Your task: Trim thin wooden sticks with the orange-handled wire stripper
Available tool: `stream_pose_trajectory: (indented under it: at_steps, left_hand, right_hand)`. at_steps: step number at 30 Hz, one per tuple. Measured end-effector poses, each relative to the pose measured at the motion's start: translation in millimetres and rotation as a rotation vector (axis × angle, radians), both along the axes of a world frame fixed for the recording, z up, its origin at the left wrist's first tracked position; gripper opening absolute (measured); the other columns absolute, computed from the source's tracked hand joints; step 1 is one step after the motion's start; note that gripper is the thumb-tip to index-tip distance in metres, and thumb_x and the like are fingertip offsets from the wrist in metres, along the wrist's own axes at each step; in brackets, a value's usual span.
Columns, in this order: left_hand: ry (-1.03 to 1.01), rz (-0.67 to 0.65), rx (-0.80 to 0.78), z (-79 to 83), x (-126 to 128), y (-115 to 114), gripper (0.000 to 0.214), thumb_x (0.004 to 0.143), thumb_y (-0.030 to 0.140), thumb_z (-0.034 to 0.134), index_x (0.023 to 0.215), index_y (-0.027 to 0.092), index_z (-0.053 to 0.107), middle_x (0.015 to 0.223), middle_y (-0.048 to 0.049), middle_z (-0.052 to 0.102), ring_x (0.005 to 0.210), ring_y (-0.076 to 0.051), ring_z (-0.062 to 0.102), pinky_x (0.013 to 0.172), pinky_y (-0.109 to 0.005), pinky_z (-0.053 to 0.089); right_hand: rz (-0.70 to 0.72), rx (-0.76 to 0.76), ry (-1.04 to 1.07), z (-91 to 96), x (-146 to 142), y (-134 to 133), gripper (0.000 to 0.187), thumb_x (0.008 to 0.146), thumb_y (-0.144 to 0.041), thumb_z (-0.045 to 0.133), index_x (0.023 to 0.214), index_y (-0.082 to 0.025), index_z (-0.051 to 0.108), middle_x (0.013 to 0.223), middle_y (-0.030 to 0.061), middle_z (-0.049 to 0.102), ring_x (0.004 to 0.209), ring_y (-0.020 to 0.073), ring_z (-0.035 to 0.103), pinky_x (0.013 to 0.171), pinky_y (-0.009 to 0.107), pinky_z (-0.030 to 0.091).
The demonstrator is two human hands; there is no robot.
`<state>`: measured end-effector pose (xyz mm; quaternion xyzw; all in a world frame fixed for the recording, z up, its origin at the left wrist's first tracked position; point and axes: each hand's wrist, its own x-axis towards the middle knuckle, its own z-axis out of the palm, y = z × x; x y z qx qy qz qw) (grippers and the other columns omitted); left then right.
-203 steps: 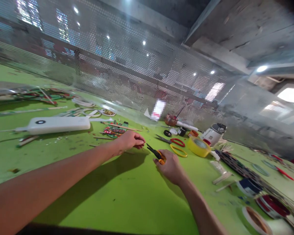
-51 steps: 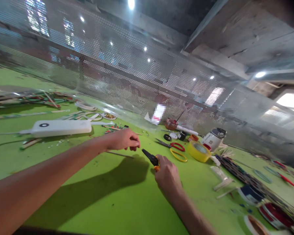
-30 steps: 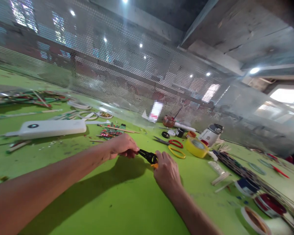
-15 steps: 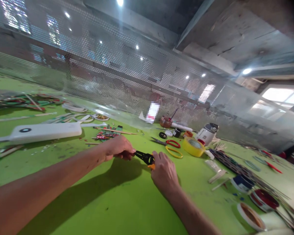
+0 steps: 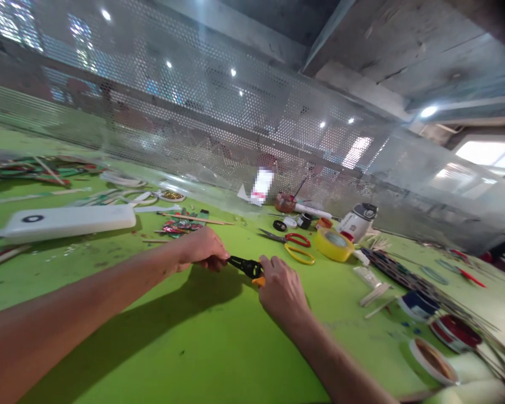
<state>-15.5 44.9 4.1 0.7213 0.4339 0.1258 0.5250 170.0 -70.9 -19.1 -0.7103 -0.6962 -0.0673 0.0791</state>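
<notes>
My right hand is wrapped round the orange handles of a black wire stripper, whose jaws point left. At the tip of those jaws my left hand is closed, its fingers pinched together. Whatever lies between the left fingers is hidden or too small to make out. Both hands are just above the green table. Beyond them lie scissors with one red and one yellow handle loop. A roll of yellow tape sits to the right of the scissors.
A long white device lies at the left, near small coloured scraps. On the right are a dark perforated strip, a blue paint pot, a red one and a white grey-topped container. A perforated screen stands behind.
The camera view has shifted slightly. My hands and the wire stripper keep nearly the same position and grip.
</notes>
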Motion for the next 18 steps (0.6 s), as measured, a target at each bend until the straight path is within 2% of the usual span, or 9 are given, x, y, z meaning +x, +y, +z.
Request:
stream_pose_trajectory:
  at_steps: [6,18]
  left_hand:
    - [0.051,-0.038,-0.009,2.5,0.1,-0.9,0.024,0.090,0.030,0.056,0.076,0.011,0.060,0.070,0.0010,0.060,0.061,-0.010,0.057,0.060,-0.025,0.049]
    - [-0.131,-0.048,-0.152,2.8,-2.7,-1.1,0.022,0.085,0.026,0.058,0.069,0.011,0.060,0.067,-0.0003,0.061,0.059,-0.011,0.054,0.059,-0.024,0.041]
  right_hand:
    - [0.002,-0.027,0.032,1.9,0.6,-1.2,0.035,0.078,-0.004,0.044,0.110,-0.016,0.054,0.090,0.0079,0.059,0.082,0.0184,0.056,0.066,0.027,0.041]
    - [-0.041,-0.058,0.099,-0.4,-0.6,2.6,0.039,0.078,-0.005,0.048,0.116,-0.013,0.055,0.092,0.0091,0.063,0.075,0.0181,0.058,0.063,0.027,0.042]
